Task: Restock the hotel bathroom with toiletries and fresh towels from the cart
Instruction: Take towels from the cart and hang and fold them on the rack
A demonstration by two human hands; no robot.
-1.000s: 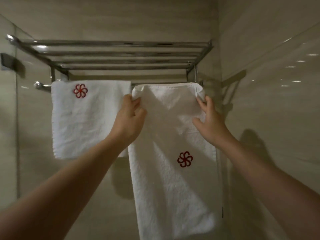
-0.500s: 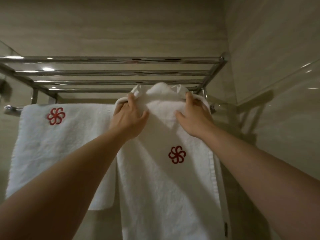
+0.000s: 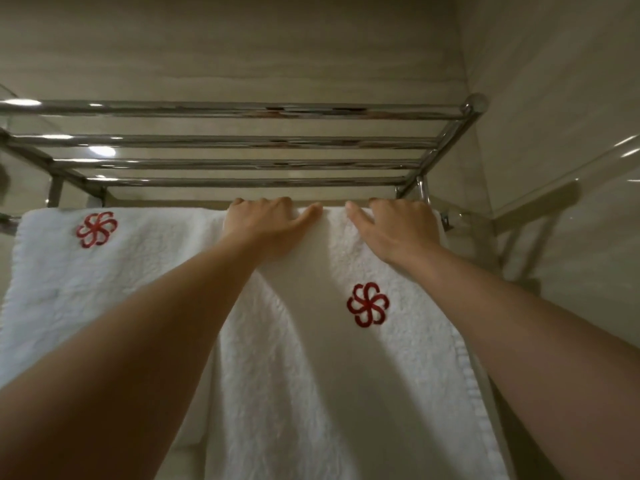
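A white towel with a red flower logo (image 3: pixel 311 375) hangs over the rail under a chrome towel rack (image 3: pixel 242 140). Both of my hands lie on its top fold. My left hand (image 3: pixel 266 226) hooks its fingers over the towel's top edge with the thumb spread across the front. My right hand (image 3: pixel 394 230) does the same a little to the right, near the rail's end (image 3: pixel 450 218). The fingertips of both are hidden behind the fold. A second white towel with the same logo (image 3: pixel 104 289) hangs on the left, its edge touching the first.
The rack's upper shelf of chrome bars holds nothing. Beige tiled wall lies behind it. A glossy wall panel (image 3: pixel 571 202) closes in on the right, close to the rail's end. The lower ends of both towels run out of view.
The bunched top of the right towel has been pushed over the rail and flattened. Both hands rose to the rail and moved apart. The view has come closer and tilted up.
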